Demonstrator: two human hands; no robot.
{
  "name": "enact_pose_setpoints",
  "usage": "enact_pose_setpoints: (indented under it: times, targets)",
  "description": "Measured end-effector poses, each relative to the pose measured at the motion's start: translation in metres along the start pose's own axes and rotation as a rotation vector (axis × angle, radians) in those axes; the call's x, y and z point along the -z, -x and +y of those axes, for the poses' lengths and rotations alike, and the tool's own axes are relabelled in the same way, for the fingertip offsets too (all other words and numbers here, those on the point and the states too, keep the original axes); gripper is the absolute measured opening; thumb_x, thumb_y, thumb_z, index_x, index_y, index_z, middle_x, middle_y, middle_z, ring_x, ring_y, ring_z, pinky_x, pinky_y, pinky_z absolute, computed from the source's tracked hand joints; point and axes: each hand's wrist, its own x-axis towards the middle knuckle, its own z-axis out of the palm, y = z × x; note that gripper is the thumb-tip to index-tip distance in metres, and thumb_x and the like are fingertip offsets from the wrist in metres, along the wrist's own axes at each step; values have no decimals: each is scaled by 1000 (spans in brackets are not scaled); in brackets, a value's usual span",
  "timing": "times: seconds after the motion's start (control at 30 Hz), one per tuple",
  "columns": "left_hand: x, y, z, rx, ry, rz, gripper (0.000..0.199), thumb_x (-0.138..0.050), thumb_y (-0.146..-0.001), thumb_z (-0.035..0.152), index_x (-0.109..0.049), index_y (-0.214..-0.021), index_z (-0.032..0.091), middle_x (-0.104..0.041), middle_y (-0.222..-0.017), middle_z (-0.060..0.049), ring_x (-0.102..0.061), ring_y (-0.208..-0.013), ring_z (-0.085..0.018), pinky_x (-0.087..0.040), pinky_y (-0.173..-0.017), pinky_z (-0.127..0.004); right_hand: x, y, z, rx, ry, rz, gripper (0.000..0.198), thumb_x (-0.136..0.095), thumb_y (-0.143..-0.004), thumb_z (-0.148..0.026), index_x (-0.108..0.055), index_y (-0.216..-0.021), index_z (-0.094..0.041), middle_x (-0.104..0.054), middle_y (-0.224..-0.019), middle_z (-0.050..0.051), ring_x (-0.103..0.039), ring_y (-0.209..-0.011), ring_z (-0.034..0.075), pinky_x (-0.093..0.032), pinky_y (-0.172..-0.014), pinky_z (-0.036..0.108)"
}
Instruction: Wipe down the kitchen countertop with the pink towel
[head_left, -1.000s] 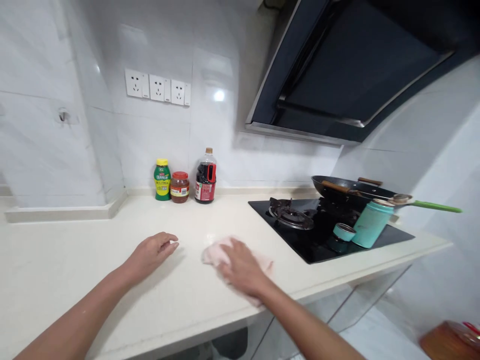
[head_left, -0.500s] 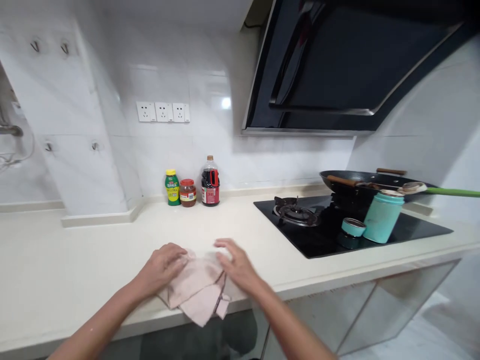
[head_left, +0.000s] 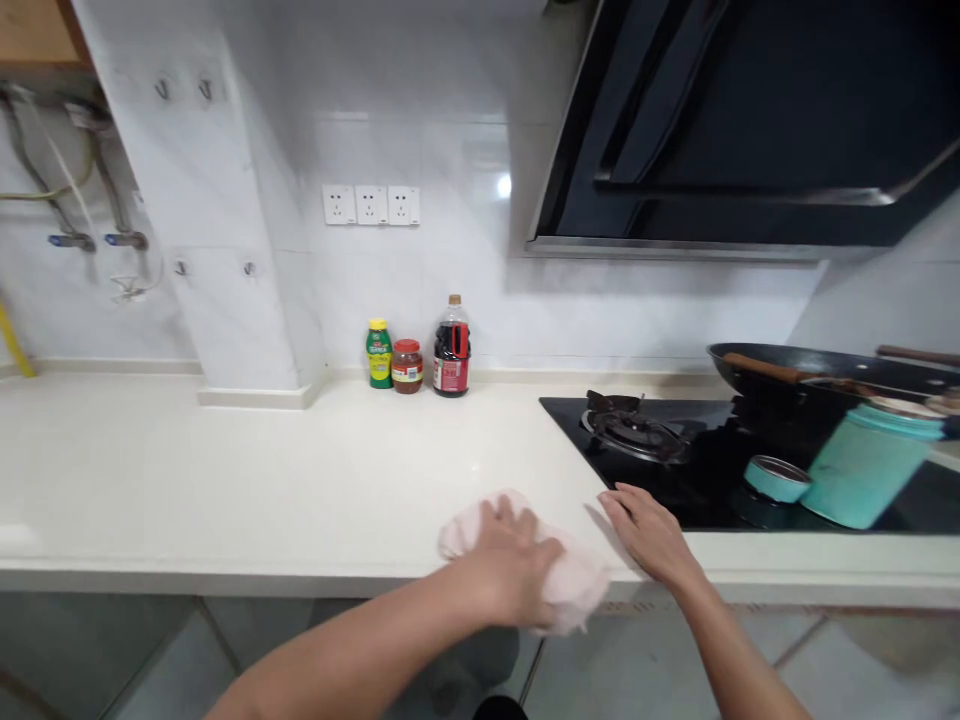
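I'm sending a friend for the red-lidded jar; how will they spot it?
Find the counter under the wall sockets. At its back, the jar stands between a green bottle and a dark bottle; it is shortest, with the only red lid.

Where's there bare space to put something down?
Widest patch: white countertop left of the pink cloth under the left hand. Smaller: between the dark sauce bottle and gas hob. Crowded: the hob's right side, with wok, turquoise canister and small turquoise cup.
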Motion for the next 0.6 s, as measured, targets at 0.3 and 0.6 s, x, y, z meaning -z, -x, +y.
enact_pose_setpoints:
  times: [0.3,0.6]
  targets:
    - [-45,-66,64,-120,-61,281,59,-59,-85,60,-53,-135,30,-48,-141,-14,-35,-132,-50,-20,-100,-66,16,-3,27,-127,-177,-145,62,-34,-88,-71,-74,-106,-27,-58,-133,6,-46,-131,26,-23,-120,41]
    - [-35,63,-29,-60,-85,421,47,-70,-83,49,-60,-120,22,-58,-128,-12,-48,-116,-33,-37,-94,-50,-5,-12,63,-50,-18,-218,60,-36,-85,-71,-77,-106,-33,-59,-132,6,-39,-136,33,-21,-120,53]
